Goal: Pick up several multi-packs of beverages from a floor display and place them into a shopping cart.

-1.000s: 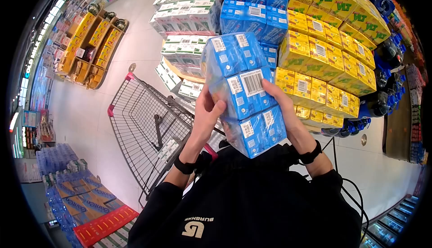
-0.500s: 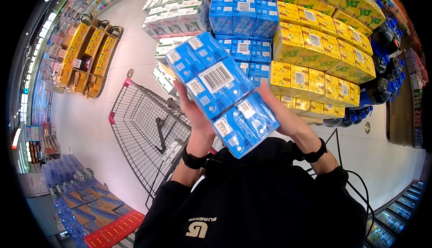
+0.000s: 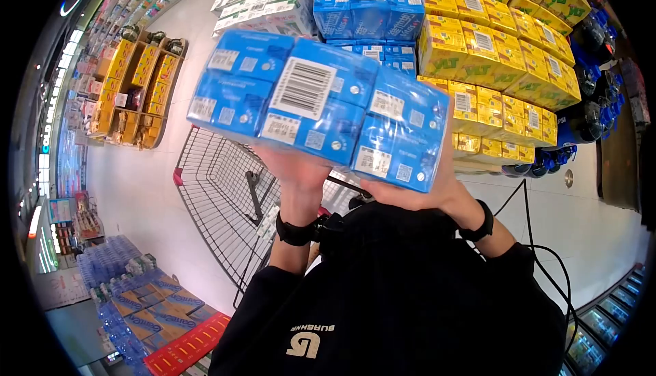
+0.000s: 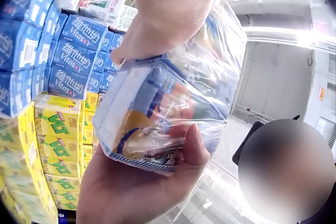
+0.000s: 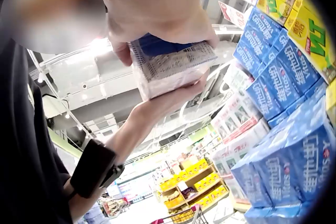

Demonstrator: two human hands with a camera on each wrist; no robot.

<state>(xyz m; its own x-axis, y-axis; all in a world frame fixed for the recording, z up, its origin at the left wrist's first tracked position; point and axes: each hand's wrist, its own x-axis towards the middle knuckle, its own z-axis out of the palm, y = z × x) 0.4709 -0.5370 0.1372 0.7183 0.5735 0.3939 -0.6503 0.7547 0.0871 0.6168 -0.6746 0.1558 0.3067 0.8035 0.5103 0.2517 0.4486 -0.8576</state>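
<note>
Both hands hold a shrink-wrapped pack of blue drink cartons (image 3: 318, 106) in front of the chest, its barcode face towards the head camera. The pack lies nearly crosswise. My left hand (image 3: 297, 168) supports it from beneath, mostly hidden by the pack in the head view. At the right end, my right hand (image 3: 420, 195) grips the lower corner. In the left wrist view, the right hand's thumb (image 4: 194, 145) presses on the clear wrap over a printed carton side. The right wrist view shows the left hand (image 5: 173, 95) spread along the pack's underside.
Stacks of blue cartons (image 3: 369, 10) and yellow cartons (image 3: 471, 55) rise ahead, white multipacks (image 3: 266, 10) beside them. A wire shopping cart (image 3: 222, 191) stands at the left front. Farther off is a wooden display shelf (image 3: 140, 89). Boxed bottles (image 3: 154, 308) sit at lower left; black cables (image 3: 547, 246) hang at right.
The pack has turned from steeply slanted to almost crosswise and shifted left. The left hand has slid farther under it, and the right hand has moved to its lower right corner.
</note>
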